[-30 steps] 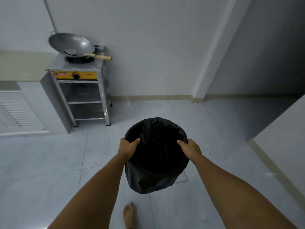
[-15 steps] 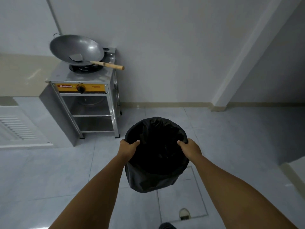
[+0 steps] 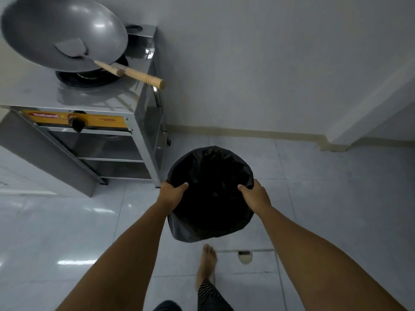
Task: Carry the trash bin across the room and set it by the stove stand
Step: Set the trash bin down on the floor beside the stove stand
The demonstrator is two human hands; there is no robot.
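A round trash bin [image 3: 208,227] lined with a black bag hangs above the tiled floor, held in front of me. My left hand [image 3: 171,194] grips its left rim and my right hand [image 3: 254,195] grips its right rim, thumbs inside. The steel stove stand [image 3: 137,140] with a yellow control panel is just left of the bin, its front right leg close to my left hand. The bin's bottom is hidden by its own body.
A large wok [image 3: 62,37] with a wooden handle [image 3: 143,77] juts over the stand's right edge. A white wall with beige skirting [image 3: 247,132] runs behind. My bare foot [image 3: 207,263] steps on the floor beside a floor hatch [image 3: 246,258]. A wall corner [image 3: 334,142] protrudes at right.
I have walked closer to the stove stand, which now looms large at left. The bin stays gripped in both hands. My foot has come forward beneath it.
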